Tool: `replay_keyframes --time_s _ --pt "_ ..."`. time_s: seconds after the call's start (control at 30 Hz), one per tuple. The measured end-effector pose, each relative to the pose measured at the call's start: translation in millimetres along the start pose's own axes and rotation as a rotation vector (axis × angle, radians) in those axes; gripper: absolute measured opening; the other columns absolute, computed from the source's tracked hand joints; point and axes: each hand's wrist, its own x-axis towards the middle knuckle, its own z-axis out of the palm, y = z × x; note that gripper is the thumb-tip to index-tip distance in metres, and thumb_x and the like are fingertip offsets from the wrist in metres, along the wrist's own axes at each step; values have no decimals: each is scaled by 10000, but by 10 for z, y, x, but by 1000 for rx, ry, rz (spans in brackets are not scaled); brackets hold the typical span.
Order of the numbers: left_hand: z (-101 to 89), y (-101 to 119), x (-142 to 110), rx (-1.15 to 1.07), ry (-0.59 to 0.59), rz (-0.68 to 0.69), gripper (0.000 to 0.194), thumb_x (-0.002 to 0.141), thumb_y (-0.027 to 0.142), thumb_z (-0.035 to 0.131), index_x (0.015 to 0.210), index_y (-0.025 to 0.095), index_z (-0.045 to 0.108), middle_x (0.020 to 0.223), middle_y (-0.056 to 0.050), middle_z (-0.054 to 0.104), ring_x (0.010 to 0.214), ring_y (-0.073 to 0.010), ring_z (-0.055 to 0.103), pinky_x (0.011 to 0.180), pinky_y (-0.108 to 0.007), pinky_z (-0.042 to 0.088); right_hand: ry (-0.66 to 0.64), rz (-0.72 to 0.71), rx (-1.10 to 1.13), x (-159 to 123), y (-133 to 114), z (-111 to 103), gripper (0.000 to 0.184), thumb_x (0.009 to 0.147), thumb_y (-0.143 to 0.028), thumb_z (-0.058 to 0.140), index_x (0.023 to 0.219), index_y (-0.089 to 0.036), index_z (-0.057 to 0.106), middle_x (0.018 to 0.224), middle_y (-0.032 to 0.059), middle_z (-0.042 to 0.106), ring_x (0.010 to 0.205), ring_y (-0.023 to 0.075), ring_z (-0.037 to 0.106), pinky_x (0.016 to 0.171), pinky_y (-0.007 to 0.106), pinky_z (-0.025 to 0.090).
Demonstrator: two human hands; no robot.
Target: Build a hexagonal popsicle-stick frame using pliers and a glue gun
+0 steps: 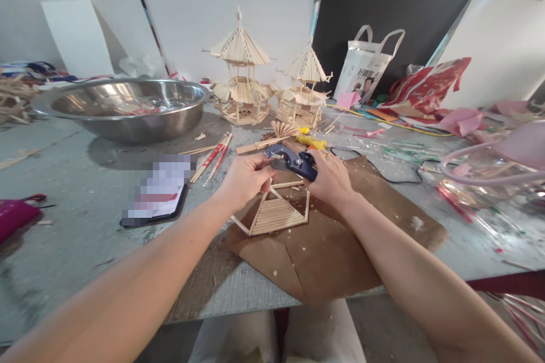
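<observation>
My right hand (pixel 330 177) is wrapped round the handles of a dark blue pipe cutter (pixel 294 161), whose jaws point left. At those jaws, my left hand (pixel 246 180) has thumb and fingers pinched together; what they hold is mostly hidden, though a small pale bit shows there. Below both hands lies a flat frame of wooden sticks (pixel 279 214), with one triangular section filled by parallel sticks. It rests on a sheet of brown paper (pixel 336 258). Several red-banded chopsticks (pixel 217 154) lie to the left, beyond my left wrist.
Two stick pagoda models (pixel 242 93) stand at the back, near a steel basin (pixel 145 119). A phone (pixel 157 193) lies left. Behind the cutter is a yellow-handled tool (pixel 310 140). A white bag (pixel 361 68), a clear container (pixel 498 161) and scraps occupy the right.
</observation>
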Motion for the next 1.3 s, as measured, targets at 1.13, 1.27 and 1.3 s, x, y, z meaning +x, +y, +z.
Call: replay_keyframes --time_s 1.13,1.27,1.3 --pt "0 -16 20 -202 10 -28 151 644 210 604 530 131 547 372 36 486 324 -49 422 348 -158 346 -198 200 -91 30 -105 -112 363 655 -318 518 1003 -213 523 829 60 650 766 242 603 604 296 390" --pt "-5 -20 27 -194 -1 -20 149 651 229 610 554 126 561 398 28 513 314 -46 424 339 -160 336 -226 217 -100 31 -102 -116 296 656 -327 505 929 -217 539 789 51 651 735 239 609 593 300 390" --pt "-6 -24 29 -196 -5 -17 146 651 234 612 564 125 566 411 25 523 312 -45 423 336 -162 336 -223 213 -99 30 -102 -120 285 656 -330 501 915 -216 540 785 51 651 731 242 609 589 302 390"
